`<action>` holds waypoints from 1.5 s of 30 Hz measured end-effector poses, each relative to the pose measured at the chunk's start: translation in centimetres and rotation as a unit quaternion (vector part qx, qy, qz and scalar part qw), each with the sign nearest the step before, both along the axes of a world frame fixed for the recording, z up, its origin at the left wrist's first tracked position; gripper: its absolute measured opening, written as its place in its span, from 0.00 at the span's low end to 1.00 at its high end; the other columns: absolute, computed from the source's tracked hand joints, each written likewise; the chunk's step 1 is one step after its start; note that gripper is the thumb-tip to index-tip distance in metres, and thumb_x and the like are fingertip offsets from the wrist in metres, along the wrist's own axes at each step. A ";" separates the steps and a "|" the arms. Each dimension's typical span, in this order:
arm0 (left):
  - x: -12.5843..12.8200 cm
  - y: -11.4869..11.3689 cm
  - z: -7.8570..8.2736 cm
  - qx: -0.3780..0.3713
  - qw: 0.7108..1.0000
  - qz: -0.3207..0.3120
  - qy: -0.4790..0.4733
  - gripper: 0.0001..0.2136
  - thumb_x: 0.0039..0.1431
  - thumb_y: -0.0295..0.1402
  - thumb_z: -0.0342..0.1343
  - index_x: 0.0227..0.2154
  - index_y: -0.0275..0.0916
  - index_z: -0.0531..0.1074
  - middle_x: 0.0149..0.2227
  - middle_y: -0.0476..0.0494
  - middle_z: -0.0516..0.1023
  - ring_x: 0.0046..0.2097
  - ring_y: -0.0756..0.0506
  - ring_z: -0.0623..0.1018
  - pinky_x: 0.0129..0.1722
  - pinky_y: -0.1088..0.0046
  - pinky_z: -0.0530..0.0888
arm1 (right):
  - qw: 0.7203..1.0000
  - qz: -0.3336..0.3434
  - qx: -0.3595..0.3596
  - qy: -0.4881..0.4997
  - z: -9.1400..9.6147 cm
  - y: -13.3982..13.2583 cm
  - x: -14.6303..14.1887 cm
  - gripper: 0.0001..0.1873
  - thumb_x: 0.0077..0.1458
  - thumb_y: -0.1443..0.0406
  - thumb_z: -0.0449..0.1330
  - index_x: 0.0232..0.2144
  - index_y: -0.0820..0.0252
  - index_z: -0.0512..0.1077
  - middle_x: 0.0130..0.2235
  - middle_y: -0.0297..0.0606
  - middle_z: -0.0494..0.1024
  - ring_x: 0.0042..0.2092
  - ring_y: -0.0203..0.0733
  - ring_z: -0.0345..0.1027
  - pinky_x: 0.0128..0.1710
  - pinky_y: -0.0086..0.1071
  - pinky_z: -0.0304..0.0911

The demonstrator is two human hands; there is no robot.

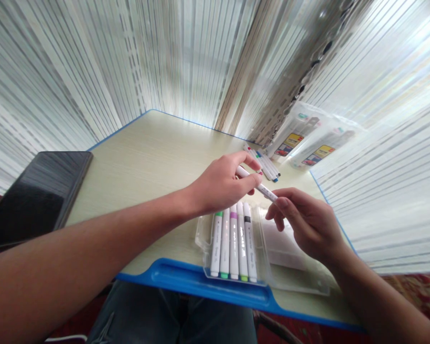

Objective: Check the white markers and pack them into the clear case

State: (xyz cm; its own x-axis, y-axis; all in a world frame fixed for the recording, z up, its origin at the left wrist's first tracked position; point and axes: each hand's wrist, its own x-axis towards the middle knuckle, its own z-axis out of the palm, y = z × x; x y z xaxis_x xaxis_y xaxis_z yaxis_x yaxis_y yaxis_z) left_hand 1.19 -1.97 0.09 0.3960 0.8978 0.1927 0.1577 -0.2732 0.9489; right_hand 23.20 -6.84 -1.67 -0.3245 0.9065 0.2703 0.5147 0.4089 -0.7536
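Facing us: a sheer, pale, striped curtain (pixel 75 71) hangs along the table's far and right sides.
Table: we have a pale wood-grain tabletop (pixel 139 167) edged in blue; its widest open room lies left of and beyond the left hand, while the right edge runs close by the right hand.
Device: a black, glossy, flat rectangular device (pixel 25 196) lies at the left edge.
Case: a clear plastic hinged case (pixel 264 253) lies open, its front rim reaching the blue molded trough (pixel 172 272).
Packs: two transparent plastic packs with yellow-and-blue labels (pixel 290 143) stand at the far right corner.
Left hand: we see the left hand (pixel 222 184) with thumb and fingers clamped on a slim white marker with dark lettering (pixel 267 192).
Right hand: the right hand (pixel 310 224) pinches that marker's lower end between thumb and forefinger, above the case's lid.
Held marker: it slants between both hands, above the table.
Case markers: five white barrel-shaped markers (pixel 234 248) lie side by side.
Loose markers: slim white markers with coloured ends (pixel 269 165) lie near the packs.
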 end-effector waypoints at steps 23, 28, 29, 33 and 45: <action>-0.1 -0.2 0.1 0.073 0.993 -0.006 0.093 0.08 0.59 0.33 0.58 0.35 0.34 0.78 0.25 0.48 0.75 0.25 0.52 0.70 0.27 0.76 0.63 | 0.989 0.048 0.053 -0.126 1.3 -0.1 -0.3 0.07 0.68 0.65 0.56 0.37 0.57 0.73 0.27 0.30 0.79 0.22 0.28 0.69 0.25 0.22 0.64; -0.2 -0.3 0.1 0.087 0.991 -0.001 0.102 0.08 0.58 0.34 0.58 0.34 0.34 0.79 0.25 0.48 0.76 0.26 0.52 0.70 0.27 0.76 0.63 | 0.989 0.047 0.056 -0.130 1.4 -0.2 -0.2 0.07 0.67 0.65 0.56 0.37 0.57 0.73 0.27 0.30 0.79 0.23 0.28 0.69 0.25 0.22 0.64; -0.2 -0.3 0.1 0.088 0.991 -0.001 0.101 0.08 0.58 0.34 0.58 0.34 0.34 0.79 0.25 0.49 0.76 0.26 0.52 0.70 0.27 0.76 0.63 | 0.989 0.046 0.056 -0.132 1.4 -0.2 -0.2 0.07 0.67 0.65 0.56 0.37 0.58 0.73 0.27 0.30 0.79 0.23 0.28 0.69 0.25 0.22 0.64; -0.2 -0.2 0.0 0.089 0.991 -0.005 0.104 0.08 0.59 0.34 0.58 0.33 0.34 0.78 0.24 0.49 0.75 0.25 0.52 0.71 0.27 0.76 0.63 | 0.988 0.047 0.062 -0.137 1.4 -0.2 -0.1 0.07 0.67 0.65 0.56 0.37 0.57 0.73 0.27 0.29 0.79 0.22 0.28 0.69 0.25 0.21 0.63; 0.2 -0.7 -1.5 0.203 0.953 -0.126 0.189 0.10 0.62 0.30 0.53 0.34 0.35 0.80 0.29 0.44 0.80 0.29 0.49 0.73 0.29 0.74 0.64 | 0.981 0.064 0.094 -0.157 1.6 -0.3 -0.3 0.09 0.66 0.66 0.58 0.34 0.59 0.76 0.26 0.31 0.79 0.24 0.29 0.71 0.23 0.21 0.61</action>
